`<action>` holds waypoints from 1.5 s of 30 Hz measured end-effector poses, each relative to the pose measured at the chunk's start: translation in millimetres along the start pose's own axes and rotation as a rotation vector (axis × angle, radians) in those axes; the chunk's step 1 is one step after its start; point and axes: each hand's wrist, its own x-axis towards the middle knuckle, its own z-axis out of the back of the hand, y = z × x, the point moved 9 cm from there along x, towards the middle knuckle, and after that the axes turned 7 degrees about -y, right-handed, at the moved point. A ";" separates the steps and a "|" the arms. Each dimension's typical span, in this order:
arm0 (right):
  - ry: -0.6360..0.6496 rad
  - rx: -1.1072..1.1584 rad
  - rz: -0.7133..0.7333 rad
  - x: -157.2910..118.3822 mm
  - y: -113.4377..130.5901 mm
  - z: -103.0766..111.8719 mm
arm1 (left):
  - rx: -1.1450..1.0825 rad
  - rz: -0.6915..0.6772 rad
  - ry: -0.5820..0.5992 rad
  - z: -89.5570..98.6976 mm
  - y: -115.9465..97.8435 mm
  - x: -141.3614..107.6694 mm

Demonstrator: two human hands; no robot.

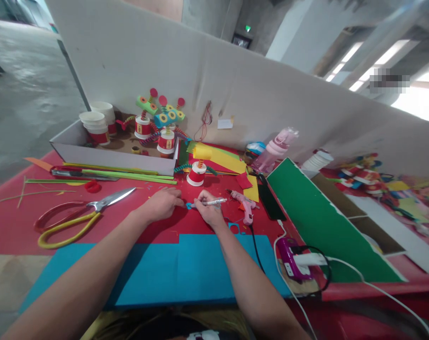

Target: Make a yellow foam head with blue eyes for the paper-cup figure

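My right hand [209, 210] is closed around a silver-white pen [214, 202], its tip toward a small blue paper piece [189, 206] on the red table. My left hand [165, 203], fingers curled and fingertips lowered, presses the left side of that piece. Just beyond both hands stands a paper-cup figure [196, 174] with a yellow paper roll head [202, 151] and green folded-paper arms. To the right of my right hand lies a pink glue gun [245, 205]. A blue paper scrap with a round cutout [233, 228] is near my right wrist.
Large scissors [83, 212] lie at left, by a utility knife [83, 174] and paper strips. A white box [111, 158] holds cups and finished figures. At right are a phone [271, 198], a green panel [328, 226], a purple power strip [292, 259] and cables. Blue sheets [158, 269] lie under my forearms.
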 end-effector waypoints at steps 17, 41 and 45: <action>-0.009 -0.030 0.009 -0.3 2.8 1.3 | -0.033 0.004 -0.028 -1.1 2.0 -0.6; 0.019 -0.005 -0.027 0.2 -1.0 0.2 | -0.028 -0.001 -0.001 -1.8 0.9 0.1; 0.009 0.016 -0.037 0.0 0.7 1.1 | -0.021 -0.001 -0.004 -1.7 0.7 0.1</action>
